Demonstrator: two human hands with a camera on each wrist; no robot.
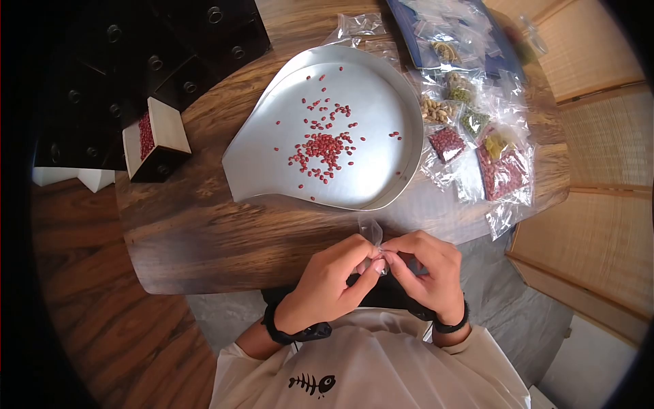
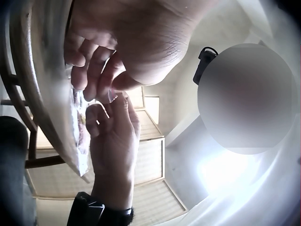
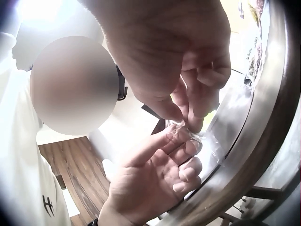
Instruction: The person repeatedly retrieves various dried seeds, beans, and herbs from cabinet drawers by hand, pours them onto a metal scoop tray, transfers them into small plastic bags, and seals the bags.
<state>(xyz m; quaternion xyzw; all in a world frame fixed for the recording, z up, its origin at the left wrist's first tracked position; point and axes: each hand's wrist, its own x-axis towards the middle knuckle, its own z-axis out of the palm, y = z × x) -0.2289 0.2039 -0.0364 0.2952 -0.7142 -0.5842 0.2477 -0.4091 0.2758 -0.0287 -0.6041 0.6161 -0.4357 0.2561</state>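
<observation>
Bag (image 1: 370,230) pinched by my left hand (image 1: 332,281) and right hand (image 1: 432,274), just this side of the tray (image 1: 378,170); too hard a tug could rip it!

The right hand (image 3: 181,61) and the left hand (image 3: 153,176) meet at their fingertips, both pinching a piece of clear plastic (image 3: 212,147) near the curved edge of the wooden table (image 3: 272,108). The left hand's palm faces the camera, its other fingers bent. Clear bags (image 3: 257,49) lie farther along that same edge, their contents too blurred to tell. A white shirt (image 3: 21,160) with a dark print and plank flooring (image 3: 80,165) also show.
</observation>
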